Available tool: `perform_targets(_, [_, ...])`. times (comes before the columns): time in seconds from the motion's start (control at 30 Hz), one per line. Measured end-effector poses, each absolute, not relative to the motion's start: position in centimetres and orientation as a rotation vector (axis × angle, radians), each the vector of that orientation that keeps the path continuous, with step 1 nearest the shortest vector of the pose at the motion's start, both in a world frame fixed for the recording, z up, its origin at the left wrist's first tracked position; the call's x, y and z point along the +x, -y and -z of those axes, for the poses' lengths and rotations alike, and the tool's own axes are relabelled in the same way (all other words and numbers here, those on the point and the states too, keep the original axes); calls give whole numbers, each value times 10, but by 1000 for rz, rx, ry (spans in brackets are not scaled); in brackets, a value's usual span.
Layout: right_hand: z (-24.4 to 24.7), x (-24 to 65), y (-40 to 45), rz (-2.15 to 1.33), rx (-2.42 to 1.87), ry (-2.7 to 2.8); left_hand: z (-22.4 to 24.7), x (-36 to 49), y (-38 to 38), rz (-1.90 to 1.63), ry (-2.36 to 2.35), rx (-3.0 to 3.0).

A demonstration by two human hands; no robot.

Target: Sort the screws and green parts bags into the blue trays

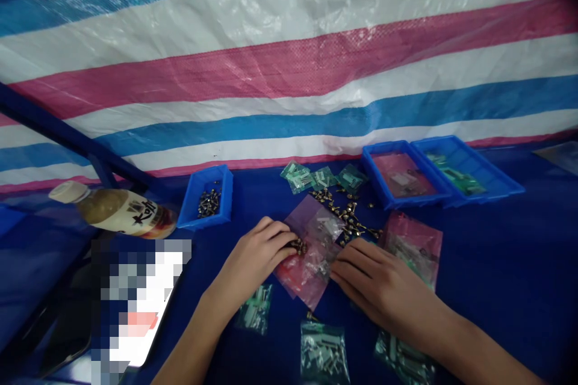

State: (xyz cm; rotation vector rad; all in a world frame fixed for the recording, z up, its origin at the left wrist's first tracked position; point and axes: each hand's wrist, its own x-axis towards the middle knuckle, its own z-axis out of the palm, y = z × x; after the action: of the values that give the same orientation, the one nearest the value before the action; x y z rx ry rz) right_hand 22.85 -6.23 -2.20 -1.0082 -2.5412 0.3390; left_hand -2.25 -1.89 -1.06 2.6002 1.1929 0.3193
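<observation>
My left hand [264,246] is closed, with a few small brass-coloured screws [298,246] between thumb and fingers. Under it lies a pink plastic bag [311,280] with small clear packets showing through. At the bag's right edge, my right hand [372,274] has its fingers closed on the plastic; the fingertips are partly hidden. Behind the bag spreads a loose pile of brass-coloured screws [350,216]. Green-tinted packets of small parts lie around: one [255,310] near my left wrist, another [324,352] in front, one [401,355] under my right forearm.
Blue trays stand at the back: one with silvery screws [224,216], one with a pink bag [377,189], one with green packets [497,183]. Another pink bag [427,240] lies right of my hand. A drink bottle [121,210] and a lit screen [156,301] occupy the left.
</observation>
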Motion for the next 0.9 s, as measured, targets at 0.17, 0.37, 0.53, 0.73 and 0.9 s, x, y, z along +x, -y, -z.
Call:
perform_targets(0.17, [22,229,63,-318,-995,2538,15,-18,21,-370,-1296,2526])
perform_targets(0.37, [24,229,61,-351,-1005,2537,14,-19,24,-626,-1297,2536])
perform_targets(0.53, [22,228,60,-333,-1034,2495,12,-10,33,-950,-1137,2469])
perform_targets(0.73, [18,226,62,-382,-1028,2453,12,9,51,-1069,-979,2376])
perform_targets(0.9, [15,225,63,-479,-1006,2403,14,10,55,-987,-883,2423])
